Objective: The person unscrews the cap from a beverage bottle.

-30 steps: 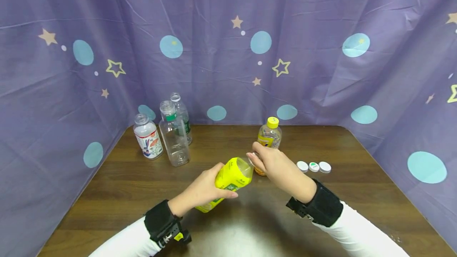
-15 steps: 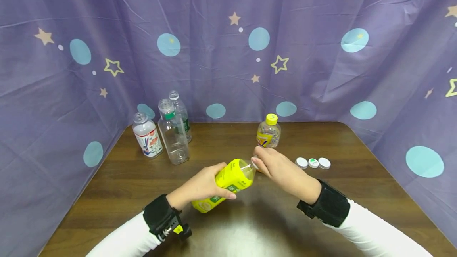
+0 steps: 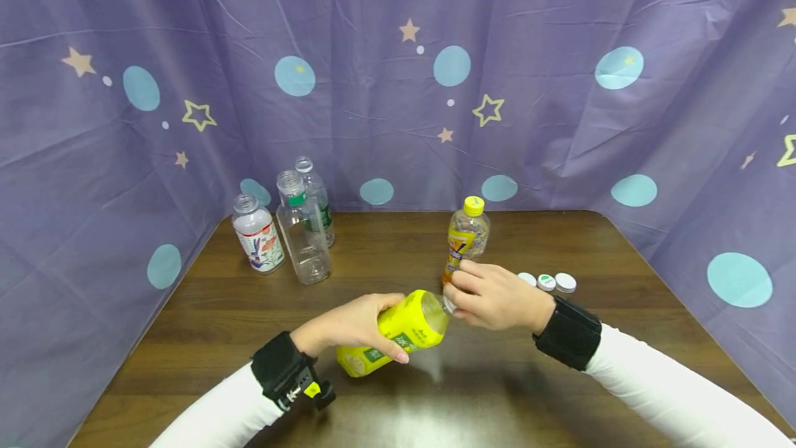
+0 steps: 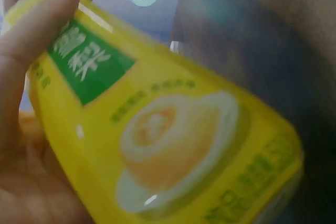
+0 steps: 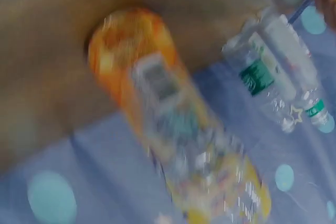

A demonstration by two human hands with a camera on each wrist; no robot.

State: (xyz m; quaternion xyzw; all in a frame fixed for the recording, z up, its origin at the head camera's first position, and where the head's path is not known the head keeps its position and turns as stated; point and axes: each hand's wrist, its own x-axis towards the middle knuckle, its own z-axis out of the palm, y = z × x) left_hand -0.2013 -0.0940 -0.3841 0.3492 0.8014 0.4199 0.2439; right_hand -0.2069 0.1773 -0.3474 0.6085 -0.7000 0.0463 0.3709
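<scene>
Above the wooden table (image 3: 560, 240), the left hand (image 3: 348, 323) is gripping the tilted yellow-labelled bottle (image 3: 394, 330) while the right hand's (image 3: 494, 296) fingers (image 3: 463, 289) are pinching its cap end; steadying the body firmly would likely be keeping the neck aligned.

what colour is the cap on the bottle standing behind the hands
Yellow cap on the standing bottle; head view shows it best.
</scene>
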